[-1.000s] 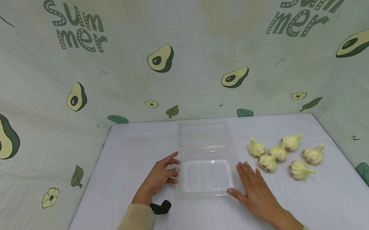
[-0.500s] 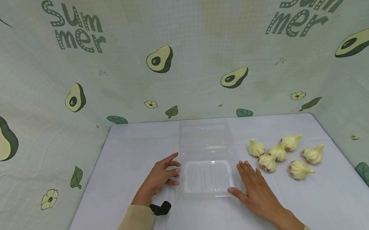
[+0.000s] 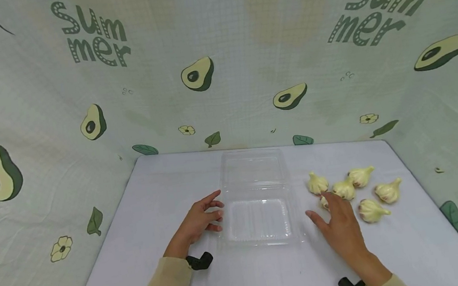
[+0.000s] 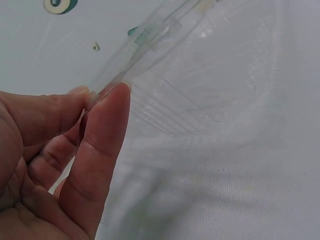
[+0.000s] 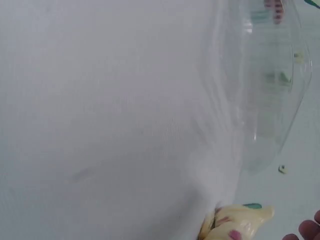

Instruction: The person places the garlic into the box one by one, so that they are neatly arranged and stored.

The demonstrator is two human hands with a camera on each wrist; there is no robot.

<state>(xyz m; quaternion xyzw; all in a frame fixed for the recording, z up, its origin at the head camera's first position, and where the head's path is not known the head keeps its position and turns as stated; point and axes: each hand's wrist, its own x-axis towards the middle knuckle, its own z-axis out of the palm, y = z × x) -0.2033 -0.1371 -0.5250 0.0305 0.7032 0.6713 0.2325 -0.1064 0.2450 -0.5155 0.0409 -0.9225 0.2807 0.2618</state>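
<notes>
A clear plastic hinged container (image 3: 257, 219) lies with its lid folded back at the middle of the table. At its left side, my left hand (image 3: 197, 221) pinches the rim between thumb and finger, as the left wrist view shows on the clear wall (image 4: 200, 75). My right hand (image 3: 342, 229) hovers right of the container with thumb and fingers spread, holding nothing. Its fingers partly cover one garlic bulb (image 3: 324, 203); whether they touch it I cannot tell. In the right wrist view a garlic bulb (image 5: 237, 224) and the fingertips (image 5: 310, 230) show at the lower edge.
Several more garlic bulbs lie on the right of the white table (image 3: 142, 206), among them a bulb (image 3: 372, 211) close to my right hand and a bulb (image 3: 317, 183) just beyond it. A printed cloth (image 3: 238, 41) walls the back and sides.
My right hand has left the container's right edge and moved right, over the nearest garlic bulb. The left hand and container stay put.
</notes>
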